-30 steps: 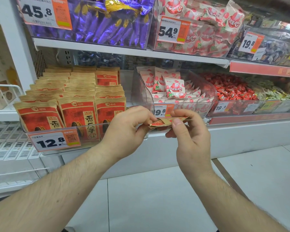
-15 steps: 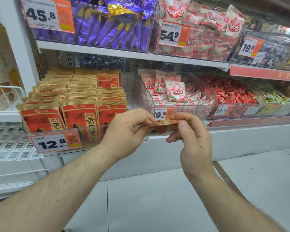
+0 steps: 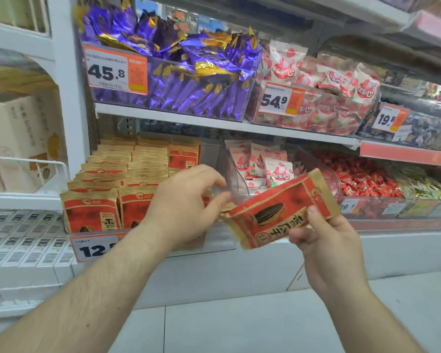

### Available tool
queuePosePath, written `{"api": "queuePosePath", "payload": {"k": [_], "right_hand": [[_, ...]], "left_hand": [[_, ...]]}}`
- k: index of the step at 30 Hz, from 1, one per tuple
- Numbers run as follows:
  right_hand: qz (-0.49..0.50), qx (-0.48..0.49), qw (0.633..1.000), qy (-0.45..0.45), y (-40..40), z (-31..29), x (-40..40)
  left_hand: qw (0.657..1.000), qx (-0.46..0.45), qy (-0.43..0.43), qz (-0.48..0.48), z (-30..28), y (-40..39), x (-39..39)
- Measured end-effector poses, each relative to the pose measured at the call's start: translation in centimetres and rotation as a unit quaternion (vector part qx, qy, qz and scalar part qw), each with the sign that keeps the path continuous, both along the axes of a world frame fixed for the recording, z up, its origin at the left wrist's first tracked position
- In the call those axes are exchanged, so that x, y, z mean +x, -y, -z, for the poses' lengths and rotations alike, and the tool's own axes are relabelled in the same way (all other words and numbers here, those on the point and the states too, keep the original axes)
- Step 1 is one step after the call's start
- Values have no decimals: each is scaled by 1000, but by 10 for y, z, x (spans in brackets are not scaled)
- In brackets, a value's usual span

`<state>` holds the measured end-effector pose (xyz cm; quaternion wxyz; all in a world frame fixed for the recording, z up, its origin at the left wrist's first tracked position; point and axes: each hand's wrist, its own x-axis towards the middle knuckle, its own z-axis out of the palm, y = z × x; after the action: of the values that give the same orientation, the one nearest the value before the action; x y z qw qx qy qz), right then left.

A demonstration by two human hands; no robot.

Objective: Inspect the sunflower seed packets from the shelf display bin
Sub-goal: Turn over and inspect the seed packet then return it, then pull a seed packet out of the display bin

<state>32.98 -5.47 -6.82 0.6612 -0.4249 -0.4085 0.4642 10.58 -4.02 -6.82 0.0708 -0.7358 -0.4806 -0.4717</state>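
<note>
head | one packet (image 3: 278, 215) out of bin (image 3: 148, 240), face up | left hand (image 3: 186, 202) pinches its left end, right hand (image 3: 323, 235) grips its lower edge | rest of packets in bin, judged uninspected

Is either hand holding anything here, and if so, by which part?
Both hold one sunflower seed packet: the left hand pinches its left end, and the right hand grips its lower right edge, thumb on the printed front.

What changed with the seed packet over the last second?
The sunflower seed packet, earlier held flat and edge-on, has been tilted so its red printed face shows. The right hand still pinches its lower edge; the left hand still holds its left end. The display bin of packets is unchanged.
</note>
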Motion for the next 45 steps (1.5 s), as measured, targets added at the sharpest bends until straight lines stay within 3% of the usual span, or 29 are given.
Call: {"api": "queuePosePath", "payload": {"k": [4, 9, 15, 23, 28, 32, 37, 42, 43, 45], "right_hand": [[-17, 27, 998, -55, -14, -29, -9], [-44, 72, 996, -14, -59, -60, -52], [-76, 93, 981, 151, -127, -63, -111], [-155, -8, 943, 294, -186, -26, -146], [-258, -85, 874, 403, -198, -16, -154], [-283, -103, 846, 439, -207, -17, -161], [-268, -111, 812, 507, -215, -20, -166], [-188, -84, 720, 662, -227, -29, -168], [-166, -82, 720, 668, -228, -28, -169], [-164, -87, 764, 618, -229, -24, -169]], "left_hand": [[982, -140, -73, -107, -17, -13, -32], [942, -267, -145, -141, -27, -27, -60], [934, -306, -144, -113, -21, -38, -67], [913, -361, -158, -106, -16, -47, -71], [920, -350, -150, -98, -17, -45, -71], [921, -349, -144, -97, -18, -45, -71], [920, -353, -136, -102, -19, -44, -71], [920, -356, -132, -101, -20, -44, -71], [920, -356, -132, -100, -20, -44, -71], [921, -354, -130, -99, -20, -44, -71]]}}
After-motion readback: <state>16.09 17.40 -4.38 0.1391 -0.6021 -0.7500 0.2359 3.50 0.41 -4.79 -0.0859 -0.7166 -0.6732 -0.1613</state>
